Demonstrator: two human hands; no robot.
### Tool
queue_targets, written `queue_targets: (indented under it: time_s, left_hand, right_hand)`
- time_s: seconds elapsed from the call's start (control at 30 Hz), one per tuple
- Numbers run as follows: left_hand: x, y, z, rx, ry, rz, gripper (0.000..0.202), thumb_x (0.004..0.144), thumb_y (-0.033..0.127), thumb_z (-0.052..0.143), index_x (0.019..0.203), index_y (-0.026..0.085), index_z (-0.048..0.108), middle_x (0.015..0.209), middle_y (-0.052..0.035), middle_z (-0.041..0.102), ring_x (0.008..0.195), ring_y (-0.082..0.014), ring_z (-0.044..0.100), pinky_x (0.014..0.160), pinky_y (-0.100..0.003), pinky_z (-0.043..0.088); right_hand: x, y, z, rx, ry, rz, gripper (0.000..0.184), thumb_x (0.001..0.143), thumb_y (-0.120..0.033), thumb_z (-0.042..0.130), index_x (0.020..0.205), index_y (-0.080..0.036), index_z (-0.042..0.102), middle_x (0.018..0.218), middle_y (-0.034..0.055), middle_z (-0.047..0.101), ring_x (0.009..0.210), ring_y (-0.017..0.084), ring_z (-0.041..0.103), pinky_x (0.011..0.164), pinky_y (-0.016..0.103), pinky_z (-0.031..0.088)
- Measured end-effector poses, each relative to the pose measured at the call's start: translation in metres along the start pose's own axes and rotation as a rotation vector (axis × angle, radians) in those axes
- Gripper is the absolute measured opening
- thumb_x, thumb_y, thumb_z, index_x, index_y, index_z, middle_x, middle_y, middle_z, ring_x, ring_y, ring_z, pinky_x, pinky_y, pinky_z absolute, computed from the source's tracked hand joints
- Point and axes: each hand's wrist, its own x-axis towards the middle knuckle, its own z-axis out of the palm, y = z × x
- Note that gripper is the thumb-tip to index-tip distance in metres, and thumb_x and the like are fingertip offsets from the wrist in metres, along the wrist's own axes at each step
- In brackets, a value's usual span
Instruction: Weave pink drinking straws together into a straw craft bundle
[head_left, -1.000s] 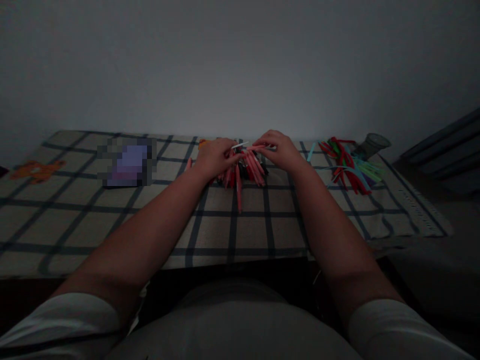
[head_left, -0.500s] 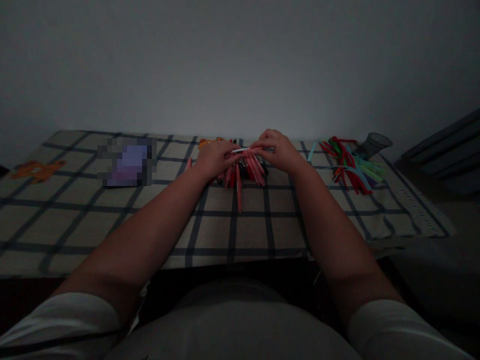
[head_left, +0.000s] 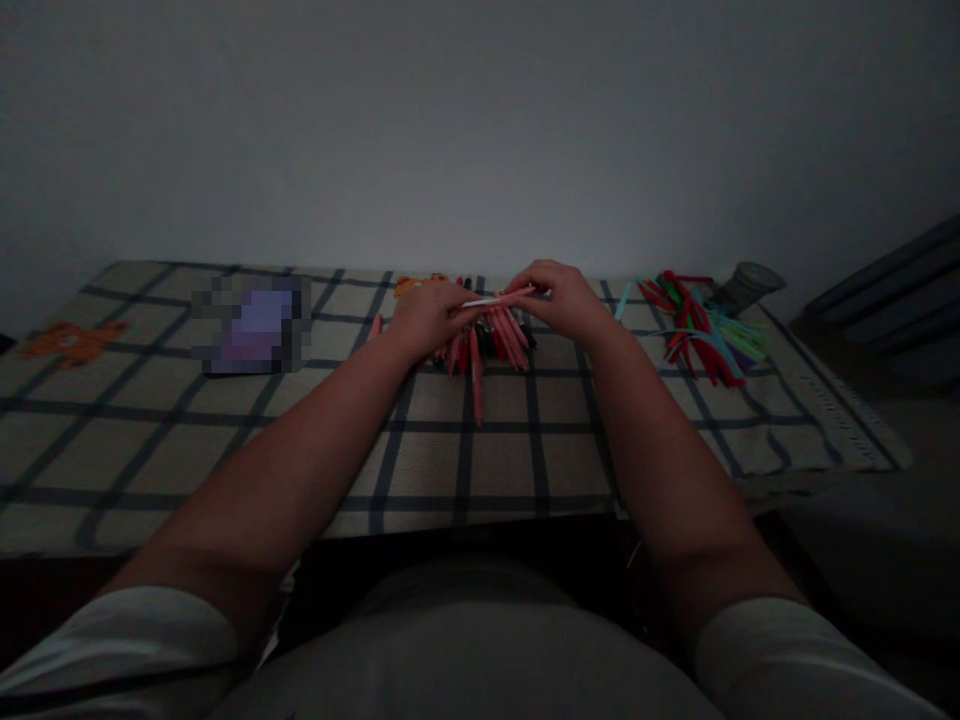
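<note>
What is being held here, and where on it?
A thin pale stick, held by its two ends: left hand on one, right hand on the other.

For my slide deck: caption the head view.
Both hands, left and right, hold one pink pen above a pen pile.

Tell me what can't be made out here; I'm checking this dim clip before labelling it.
Head view:
- Pixelated block: blurred out, contents unreadable.
- Thin pale stick between left hand and right hand: fingers cover its ends and each grip.
- Pink pile: partly behind the hands, too dim to count.
- Grey cup: inside unseen.
</note>
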Motion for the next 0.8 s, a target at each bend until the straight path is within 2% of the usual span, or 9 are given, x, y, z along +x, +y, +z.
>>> queue_targets:
  time_s: [0.17,0.27,0.4,0.6,0.8]
  left_hand:
    - [-0.001,0.004,-0.001,0.010,0.037,-0.049,0.037,0.116,0.050,0.065,0.114,0.027,0.094,0.111,-0.0097,0.092,0.106,-0.0311,0.082,0.083,-0.039,0.047]
    - [-0.001,0.006,-0.002,0.015,0.038,-0.094,0.036,0.116,0.050,0.067,0.117,0.028,0.094,0.112,-0.0098,0.091,0.106,-0.0312,0.081,0.083,-0.040,0.047]
    - [-0.001,0.007,-0.003,0.036,0.033,-0.097,0.033,0.115,0.048,0.068,0.117,0.028,0.094,0.112,-0.0085,0.092,0.105,-0.0299,0.081,0.081,-0.038,0.045]
    - [-0.001,0.009,-0.005,0.053,0.015,-0.113,0.033,0.115,0.049,0.067,0.114,0.028,0.093,0.114,-0.0079,0.092,0.108,-0.0306,0.082,0.082,-0.039,0.045]
    - [-0.002,0.010,-0.006,0.059,0.011,-0.120,0.035,0.116,0.049,0.066,0.124,0.029,0.094,0.118,-0.0083,0.093,0.110,-0.0307,0.082,0.082,-0.039,0.046]
  right_hand:
    - [-0.002,0.011,-0.013,-0.017,0.086,0.086,0.039,0.103,-0.063,0.090,0.105,-0.023,0.092,0.112,0.0141,0.086,0.106,0.032,0.071,0.094,0.043,0.054]
    - [-0.004,0.025,-0.019,-0.045,0.117,0.196,0.031,0.100,-0.053,0.094,0.101,-0.022,0.092,0.112,0.0146,0.086,0.105,0.032,0.073,0.095,0.043,0.056]
    - [-0.006,0.043,-0.012,-0.065,0.041,0.384,0.017,0.095,-0.034,0.094,0.094,-0.018,0.089,0.099,0.0120,0.086,0.091,0.027,0.073,0.085,0.040,0.054]
    - [-0.007,0.047,-0.003,-0.126,-0.029,0.506,0.026,0.093,-0.040,0.098,0.089,-0.018,0.085,0.090,0.0082,0.083,0.080,0.022,0.066,0.078,0.038,0.047]
    - [-0.010,0.040,-0.007,-0.217,-0.166,0.537,0.022,0.101,-0.034,0.090,0.088,-0.018,0.083,0.090,0.0100,0.084,0.078,0.022,0.066,0.079,0.038,0.049]
